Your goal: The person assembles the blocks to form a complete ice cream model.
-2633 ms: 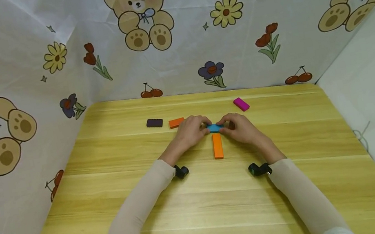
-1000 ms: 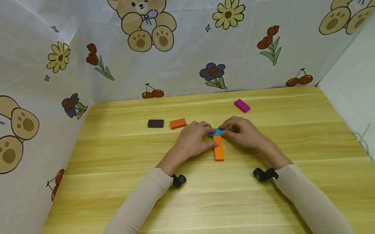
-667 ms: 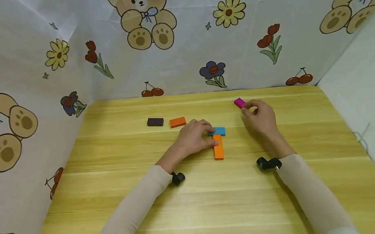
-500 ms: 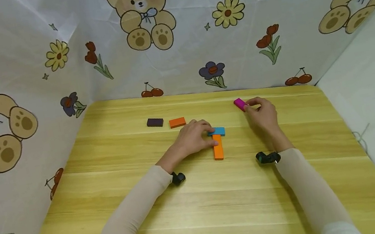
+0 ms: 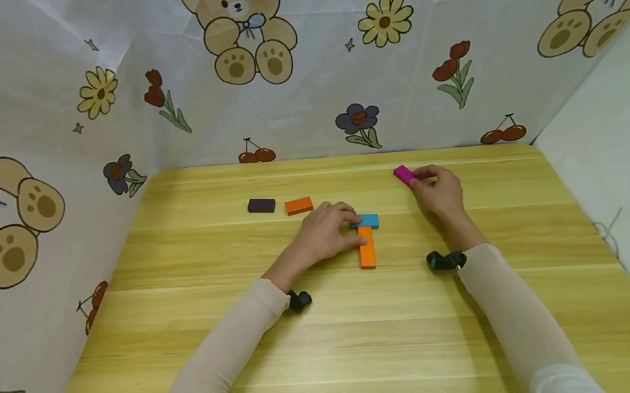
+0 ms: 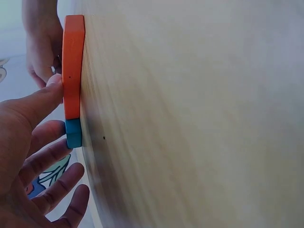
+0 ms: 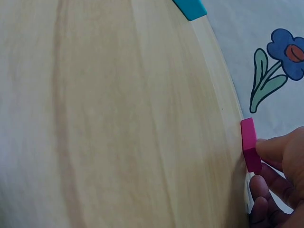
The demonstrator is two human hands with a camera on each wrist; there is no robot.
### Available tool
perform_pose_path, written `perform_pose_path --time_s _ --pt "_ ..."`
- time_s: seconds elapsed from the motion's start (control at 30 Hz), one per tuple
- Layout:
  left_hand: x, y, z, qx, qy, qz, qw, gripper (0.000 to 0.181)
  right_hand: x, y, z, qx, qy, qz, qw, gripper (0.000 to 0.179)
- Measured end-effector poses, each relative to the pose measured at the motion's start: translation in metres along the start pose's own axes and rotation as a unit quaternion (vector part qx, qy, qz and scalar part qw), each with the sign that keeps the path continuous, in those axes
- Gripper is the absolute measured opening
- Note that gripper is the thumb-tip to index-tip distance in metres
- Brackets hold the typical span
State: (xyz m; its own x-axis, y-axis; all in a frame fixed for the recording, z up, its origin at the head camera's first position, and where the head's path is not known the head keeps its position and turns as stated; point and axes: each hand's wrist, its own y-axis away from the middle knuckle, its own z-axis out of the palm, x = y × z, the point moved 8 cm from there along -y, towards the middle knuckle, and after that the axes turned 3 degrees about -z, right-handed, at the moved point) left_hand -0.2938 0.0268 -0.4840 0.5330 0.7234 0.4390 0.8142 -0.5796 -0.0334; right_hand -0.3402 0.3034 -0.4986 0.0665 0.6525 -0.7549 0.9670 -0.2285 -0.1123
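An orange block (image 5: 367,257) lies lengthwise on the table, its far end against a blue block (image 5: 370,220) set crosswise, making a T. My left hand (image 5: 324,233) rests on both. In the left wrist view its thumb touches the orange block (image 6: 72,61) and its loosely spread fingers reach the blue block (image 6: 73,133). Farther right, my right hand (image 5: 442,192) pinches the near end of a magenta block (image 5: 403,173) between thumb and fingers. That magenta block (image 7: 248,137) lies slanted near the table's far side.
A dark purple block (image 5: 261,205) and a red-orange block (image 5: 299,206) lie beyond my left hand. The wooden table (image 5: 342,359) meets a white cloth backdrop (image 5: 147,16) with printed bears and flowers. Each wrist carries a small black camera (image 5: 446,261).
My right hand has left the blue block and moved right and away to the magenta block, which it now pinches. My left hand shifted slightly, its thumb now on the orange block.
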Motion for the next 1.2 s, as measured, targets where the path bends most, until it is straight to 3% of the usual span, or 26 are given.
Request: perform_pose_path --time_s 0.47,0.8,1.2 --pt "-0.003 0.004 0.001 0.004 0.004 -0.009 0.9999 0.053 -0.004 0.001 0.009 -0.002 -0.005 0.007 1.0000 0.030" --pt "-0.004 0.005 0.000 0.002 0.000 -0.015 0.9999 0.054 -0.015 0.002 0.022 -0.030 0.001 -0.045 0.9985 0.030" --pt "0.001 0.001 0.000 -0.001 0.004 -0.011 0.9999 0.053 -0.022 0.005 0.030 -0.060 -0.017 -0.065 0.9959 0.030"
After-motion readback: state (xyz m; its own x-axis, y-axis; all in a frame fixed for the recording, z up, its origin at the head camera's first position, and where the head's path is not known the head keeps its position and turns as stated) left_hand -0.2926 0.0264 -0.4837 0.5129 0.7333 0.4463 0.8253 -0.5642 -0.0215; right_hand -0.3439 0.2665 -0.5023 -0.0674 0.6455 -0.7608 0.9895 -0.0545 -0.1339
